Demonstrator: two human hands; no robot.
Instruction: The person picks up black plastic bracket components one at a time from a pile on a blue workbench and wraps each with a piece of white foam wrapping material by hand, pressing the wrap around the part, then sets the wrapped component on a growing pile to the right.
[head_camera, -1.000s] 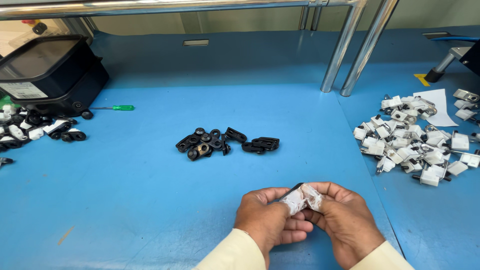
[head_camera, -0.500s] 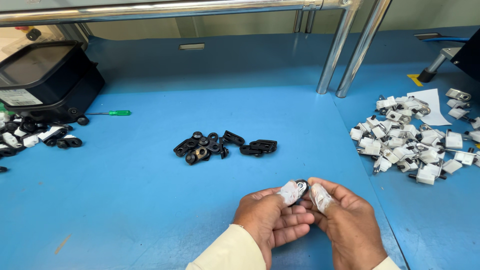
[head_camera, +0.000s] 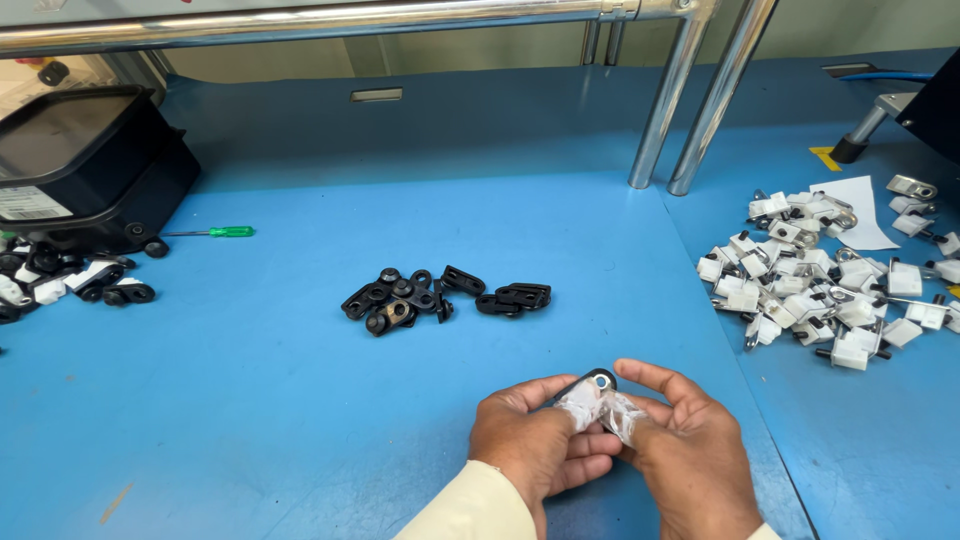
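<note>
both hands on one small part

we pinch a small metal part in clear wrap (head_camera: 598, 402) between left hand (head_camera: 540, 450) and right hand (head_camera: 690, 455), fingers closed on it, held above the blue surface (head_camera: 250, 420) near the black parts pile (head_camera: 440, 298), probably for close handling.

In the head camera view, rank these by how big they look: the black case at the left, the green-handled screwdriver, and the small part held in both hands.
1. Black case, largest by far.
2 and 3. Green-handled screwdriver and the small part held by the left hand and right hand: unsure, since the part is much nearer the camera.
</note>
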